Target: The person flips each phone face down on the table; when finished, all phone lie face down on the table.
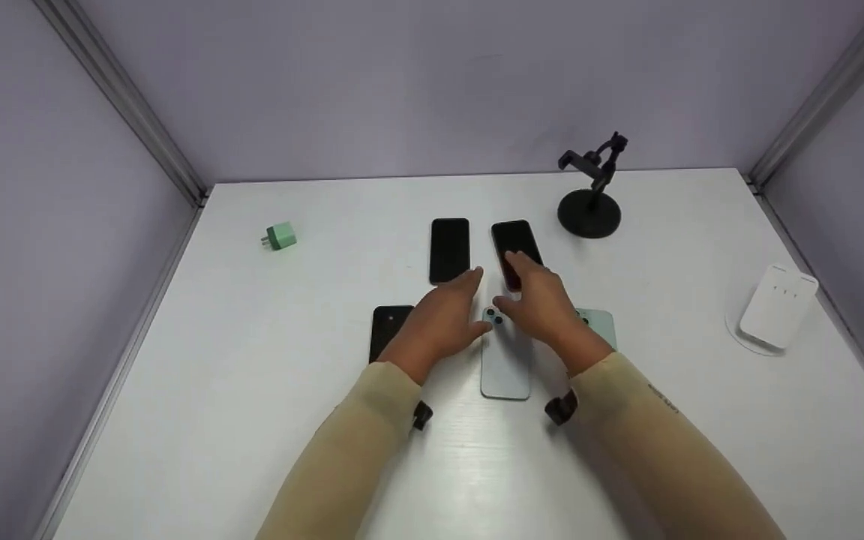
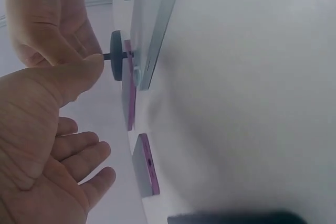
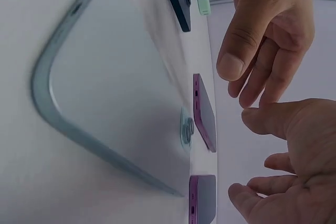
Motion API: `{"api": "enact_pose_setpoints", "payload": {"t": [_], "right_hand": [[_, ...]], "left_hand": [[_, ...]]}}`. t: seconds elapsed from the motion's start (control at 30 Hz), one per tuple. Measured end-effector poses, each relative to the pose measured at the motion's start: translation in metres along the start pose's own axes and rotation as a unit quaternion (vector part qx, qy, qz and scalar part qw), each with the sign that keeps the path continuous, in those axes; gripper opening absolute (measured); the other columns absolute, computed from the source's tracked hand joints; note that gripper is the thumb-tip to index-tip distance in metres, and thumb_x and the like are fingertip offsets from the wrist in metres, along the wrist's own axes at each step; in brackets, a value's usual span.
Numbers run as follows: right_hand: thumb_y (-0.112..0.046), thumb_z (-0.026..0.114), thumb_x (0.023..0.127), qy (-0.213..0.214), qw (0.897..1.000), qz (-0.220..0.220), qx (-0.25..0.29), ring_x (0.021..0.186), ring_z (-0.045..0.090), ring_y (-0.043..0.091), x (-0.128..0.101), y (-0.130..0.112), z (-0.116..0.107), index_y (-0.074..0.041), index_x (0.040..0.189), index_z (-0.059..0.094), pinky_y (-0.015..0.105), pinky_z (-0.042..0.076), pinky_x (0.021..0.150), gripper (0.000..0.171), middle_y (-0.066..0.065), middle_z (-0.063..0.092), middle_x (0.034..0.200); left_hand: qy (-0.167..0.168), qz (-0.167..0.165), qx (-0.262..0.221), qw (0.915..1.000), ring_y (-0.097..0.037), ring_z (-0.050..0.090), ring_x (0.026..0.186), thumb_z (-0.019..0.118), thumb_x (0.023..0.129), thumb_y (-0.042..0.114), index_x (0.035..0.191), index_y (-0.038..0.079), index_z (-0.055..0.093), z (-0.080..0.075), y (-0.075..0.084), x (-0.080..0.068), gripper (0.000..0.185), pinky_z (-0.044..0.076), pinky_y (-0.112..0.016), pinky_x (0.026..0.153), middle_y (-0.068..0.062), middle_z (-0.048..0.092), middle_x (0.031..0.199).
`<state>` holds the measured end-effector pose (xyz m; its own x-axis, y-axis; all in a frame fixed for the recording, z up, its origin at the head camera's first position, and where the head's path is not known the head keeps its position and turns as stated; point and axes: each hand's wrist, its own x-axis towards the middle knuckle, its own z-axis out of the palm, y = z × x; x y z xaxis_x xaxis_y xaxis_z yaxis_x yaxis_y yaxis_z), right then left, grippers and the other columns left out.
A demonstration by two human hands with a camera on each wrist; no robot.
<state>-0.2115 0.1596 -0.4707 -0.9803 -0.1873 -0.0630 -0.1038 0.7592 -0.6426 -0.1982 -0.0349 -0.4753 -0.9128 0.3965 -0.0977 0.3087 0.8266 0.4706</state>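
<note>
Several phones lie on the white table [image 1: 252,420]. Two lie screen-up in the back row: one to the left [image 1: 450,250], the other to the right [image 1: 511,238]. In front lie a black phone [image 1: 387,324], a light blue phone [image 1: 505,364] and a mint phone [image 1: 601,324], all back-up. My left hand [image 1: 469,304] hovers with relaxed fingers above the blue phone's camera end, holding nothing. My right hand [image 1: 518,289] is open beside it, its fingertips over the right back-row phone. In the right wrist view the blue phone [image 3: 105,93] lies flat below both empty hands.
A black phone stand [image 1: 589,196] stands at the back right. A green charger plug [image 1: 280,237] lies far left, and a white charging stand [image 1: 777,306] is at the right edge. Purple-grey walls enclose the table on three sides.
</note>
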Motion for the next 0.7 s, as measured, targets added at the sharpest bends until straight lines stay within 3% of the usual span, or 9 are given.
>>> {"api": "enact_pose_setpoints", "payload": {"t": [0.33, 0.7], "right_hand": [[-0.014, 0.074, 0.103, 0.018, 1.000, -0.008, 0.000, 0.159, 0.041, 0.043, 0.017, 0.028, -0.011, 0.003, 0.170, 0.030, 0.055, 0.038, 0.129, 0.082, 0.027, 0.037, 0.173], [-0.020, 0.074, 0.101, -0.026, 0.999, 0.034, 0.020, 0.153, 0.048, 0.043, 0.028, 0.049, -0.021, -0.004, 0.174, 0.020, 0.057, 0.041, 0.125, 0.093, 0.027, 0.044, 0.169]], "left_hand": [[0.006, -0.021, -0.053, 0.9983, -0.023, 0.043, 0.161, 0.078, 0.103, 0.035, 0.173, 0.012, 0.033, 0.013, 0.009, 0.037, 0.086, 0.038, -0.038, 0.131, -0.007, 0.043, 0.174], [-0.019, -0.002, -0.070, 0.9974, -0.022, 0.041, 0.162, 0.074, 0.105, 0.032, 0.172, 0.011, 0.034, 0.027, 0.014, 0.052, 0.081, 0.034, -0.037, 0.132, -0.007, 0.044, 0.174]]}}
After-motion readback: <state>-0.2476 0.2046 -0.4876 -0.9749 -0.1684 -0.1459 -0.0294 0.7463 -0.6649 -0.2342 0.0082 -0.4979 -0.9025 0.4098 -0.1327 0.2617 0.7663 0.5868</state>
